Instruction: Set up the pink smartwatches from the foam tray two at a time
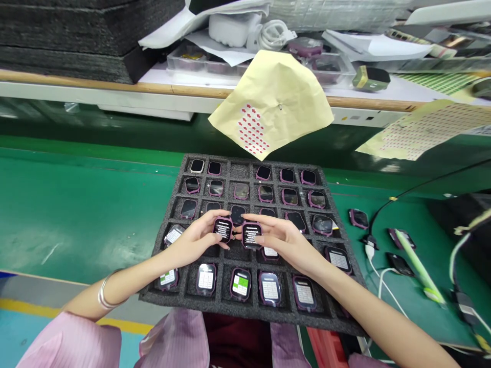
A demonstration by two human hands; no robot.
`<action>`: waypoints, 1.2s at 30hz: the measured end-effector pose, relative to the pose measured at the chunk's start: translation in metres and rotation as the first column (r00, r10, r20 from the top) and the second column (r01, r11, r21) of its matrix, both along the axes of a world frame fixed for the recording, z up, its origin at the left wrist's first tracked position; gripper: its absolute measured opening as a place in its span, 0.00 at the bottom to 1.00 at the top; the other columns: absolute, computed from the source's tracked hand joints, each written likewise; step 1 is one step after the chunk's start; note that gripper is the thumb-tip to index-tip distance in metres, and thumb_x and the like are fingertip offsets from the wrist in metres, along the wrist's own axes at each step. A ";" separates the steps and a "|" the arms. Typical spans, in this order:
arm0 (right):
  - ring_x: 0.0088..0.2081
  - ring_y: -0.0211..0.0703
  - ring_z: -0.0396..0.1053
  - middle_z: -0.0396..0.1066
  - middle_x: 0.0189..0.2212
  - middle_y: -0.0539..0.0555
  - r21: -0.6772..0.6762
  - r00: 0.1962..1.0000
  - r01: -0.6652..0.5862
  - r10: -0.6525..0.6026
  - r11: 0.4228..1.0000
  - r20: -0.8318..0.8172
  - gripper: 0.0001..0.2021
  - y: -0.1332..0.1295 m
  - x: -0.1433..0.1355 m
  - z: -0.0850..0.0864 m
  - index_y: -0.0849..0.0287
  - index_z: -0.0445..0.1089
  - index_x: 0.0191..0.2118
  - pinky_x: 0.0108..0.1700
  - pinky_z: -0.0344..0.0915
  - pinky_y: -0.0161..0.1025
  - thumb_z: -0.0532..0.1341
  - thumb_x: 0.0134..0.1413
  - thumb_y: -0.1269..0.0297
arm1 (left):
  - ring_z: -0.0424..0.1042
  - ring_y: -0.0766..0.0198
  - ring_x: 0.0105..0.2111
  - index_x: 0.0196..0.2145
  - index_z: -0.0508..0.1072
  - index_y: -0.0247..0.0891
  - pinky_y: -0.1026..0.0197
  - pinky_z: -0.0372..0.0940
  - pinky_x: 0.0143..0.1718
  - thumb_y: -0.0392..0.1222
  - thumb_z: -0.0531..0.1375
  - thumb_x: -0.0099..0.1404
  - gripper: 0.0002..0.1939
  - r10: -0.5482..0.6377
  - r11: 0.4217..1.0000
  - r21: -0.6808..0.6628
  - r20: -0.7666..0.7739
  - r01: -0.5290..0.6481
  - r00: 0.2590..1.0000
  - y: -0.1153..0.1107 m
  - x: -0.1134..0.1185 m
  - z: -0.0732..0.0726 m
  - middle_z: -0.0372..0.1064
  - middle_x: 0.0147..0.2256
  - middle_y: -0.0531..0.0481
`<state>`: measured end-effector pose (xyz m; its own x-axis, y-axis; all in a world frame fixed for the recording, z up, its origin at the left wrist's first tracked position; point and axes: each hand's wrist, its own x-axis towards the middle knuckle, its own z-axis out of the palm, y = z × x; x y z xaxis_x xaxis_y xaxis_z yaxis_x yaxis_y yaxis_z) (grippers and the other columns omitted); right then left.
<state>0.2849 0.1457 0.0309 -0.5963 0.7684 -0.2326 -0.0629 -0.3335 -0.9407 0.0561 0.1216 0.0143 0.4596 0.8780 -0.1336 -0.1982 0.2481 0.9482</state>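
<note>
My left hand (203, 236) holds a purple-framed watch (223, 229) between thumb and fingers, its dark screen lit with white text. In my right hand (283, 239) is a second purple watch (251, 234) showing similar text. The two watches are side by side above the middle of a black foam tray (307, 318). Square compartments in the tray hold several watches; those at the back have dark screens, and several at the front, such as one watch (241, 284), show lit grids. One back-row compartment (240, 170) has no watch in it.
Yellow sticker sheets (291, 97) hang from the shelf edge (184, 91) behind the tray. Black foam blocks (65, 41) stand on the shelf at left. On the green table (76, 214), right side, are a loose watch (358, 218), cables (383, 286) and a light-green pen (418, 266).
</note>
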 end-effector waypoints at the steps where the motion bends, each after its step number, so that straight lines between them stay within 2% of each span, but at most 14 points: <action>1: 0.50 0.51 0.72 0.75 0.46 0.57 0.008 1.000 0.001 -0.001 1.000 0.009 0.22 0.000 0.000 0.000 0.58 0.67 0.55 0.59 0.59 0.52 0.65 0.54 0.67 | 0.68 0.59 0.43 0.54 0.61 0.40 0.52 0.72 0.43 0.32 0.55 0.62 0.22 0.000 1.000 0.001 0.003 0.000 1.000 0.000 0.000 -0.001 0.64 0.44 0.46; 7: 0.47 0.51 0.74 0.76 0.44 0.56 0.064 0.992 0.040 -0.047 0.997 0.117 0.22 -0.002 -0.002 -0.001 0.57 0.67 0.54 0.53 0.67 0.50 0.66 0.53 0.65 | 0.69 0.58 0.44 0.54 0.61 0.40 0.54 0.73 0.42 0.33 0.55 0.64 0.20 -0.008 1.000 0.003 0.013 0.008 1.000 -0.001 0.000 -0.003 0.65 0.44 0.46; 11: 0.47 0.50 0.74 0.76 0.44 0.56 0.058 0.993 0.027 -0.033 0.998 0.110 0.23 -0.003 -0.003 0.001 0.57 0.67 0.54 0.54 0.68 0.49 0.66 0.52 0.65 | 0.69 0.60 0.44 0.53 0.62 0.40 0.55 0.73 0.42 0.35 0.56 0.66 0.18 0.009 1.000 -0.006 0.016 -0.009 1.000 -0.001 0.000 -0.002 0.66 0.45 0.47; 17: 0.53 0.50 0.69 0.71 0.51 0.58 0.088 0.994 -0.067 0.059 0.994 0.097 0.35 -0.005 0.000 -0.001 0.57 0.59 0.60 0.56 0.65 0.50 0.69 0.46 0.72 | 0.71 0.59 0.43 0.51 0.63 0.38 0.56 0.74 0.40 0.38 0.58 0.66 0.16 0.051 0.998 -0.021 -0.013 -0.052 0.999 0.000 0.003 0.002 0.67 0.43 0.47; 21: 0.50 0.50 0.70 0.70 0.51 0.58 0.152 0.978 -0.120 0.091 0.981 0.186 0.31 -0.007 0.000 -0.005 0.57 0.59 0.59 0.53 0.68 0.49 0.66 0.49 0.73 | 0.72 0.59 0.41 0.50 0.64 0.36 0.58 0.74 0.37 0.39 0.59 0.65 0.16 0.084 0.996 -0.023 -0.035 -0.084 0.996 -0.001 0.003 0.006 0.69 0.41 0.46; 23: 0.48 0.50 0.71 0.69 0.50 0.58 0.239 0.963 -0.149 0.085 0.960 0.257 0.27 -0.007 -0.001 -0.005 0.57 0.62 0.56 0.49 0.70 0.47 0.65 0.50 0.73 | 0.72 0.60 0.40 0.49 0.64 0.35 0.58 0.75 0.35 0.39 0.59 0.64 0.16 0.093 0.995 -0.024 -0.040 -0.094 0.995 -0.001 0.003 0.006 0.69 0.40 0.46; 26: 0.50 0.50 0.68 0.66 0.51 0.59 0.446 0.928 -0.219 0.045 0.868 0.369 0.24 -0.006 -0.002 -0.004 0.57 0.66 0.53 0.45 0.71 0.44 0.66 0.49 0.73 | 0.72 0.60 0.39 0.49 0.65 0.35 0.59 0.74 0.34 0.40 0.60 0.64 0.16 0.099 0.995 -0.027 -0.038 -0.100 0.994 -0.001 0.002 0.007 0.70 0.38 0.47; 29: 0.53 0.51 0.63 0.62 0.51 0.59 0.629 0.885 -0.307 -0.028 0.714 0.464 0.24 -0.007 -0.004 -0.006 0.58 0.66 0.52 0.52 0.66 0.48 0.67 0.47 0.75 | 0.72 0.61 0.39 0.48 0.65 0.35 0.59 0.74 0.34 0.40 0.60 0.64 0.16 0.109 0.994 -0.029 -0.026 -0.110 0.994 0.000 0.002 0.007 0.69 0.38 0.47; 32: 0.52 0.52 0.61 0.61 0.51 0.59 0.690 0.828 -0.414 -0.070 0.594 0.557 0.27 -0.009 -0.006 -0.012 0.58 0.65 0.53 0.55 0.62 0.50 0.70 0.47 0.72 | 0.71 0.61 0.39 0.49 0.65 0.35 0.59 0.74 0.35 0.39 0.59 0.64 0.16 0.101 0.995 -0.023 -0.013 -0.101 0.995 0.001 0.002 0.007 0.69 0.39 0.47; 34: 0.51 0.54 0.60 0.62 0.51 0.60 0.688 0.792 -0.483 -0.065 0.542 0.607 0.30 -0.010 -0.008 -0.015 0.59 0.63 0.55 0.53 0.63 0.51 0.71 0.46 0.65 | 0.71 0.60 0.40 0.49 0.64 0.35 0.58 0.74 0.35 0.38 0.58 0.64 0.15 0.091 0.996 -0.013 -0.016 -0.091 0.996 0.002 0.002 0.007 0.68 0.39 0.46; 36: 0.51 0.54 0.60 0.63 0.51 0.60 0.684 0.769 -0.528 -0.057 0.504 0.637 0.29 -0.009 -0.008 -0.014 0.59 0.63 0.56 0.52 0.63 0.52 0.69 0.50 0.60 | 0.71 0.59 0.41 0.51 0.62 0.36 0.57 0.74 0.36 0.38 0.57 0.65 0.16 0.069 0.998 0.008 -0.032 -0.069 0.997 0.001 0.001 0.007 0.68 0.40 0.46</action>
<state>0.2767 0.1370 0.0166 -0.7809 0.6215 0.0626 0.4661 0.6465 -0.6040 0.0566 0.1229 0.0210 0.3937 0.9084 -0.1408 -0.1840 0.2279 0.9561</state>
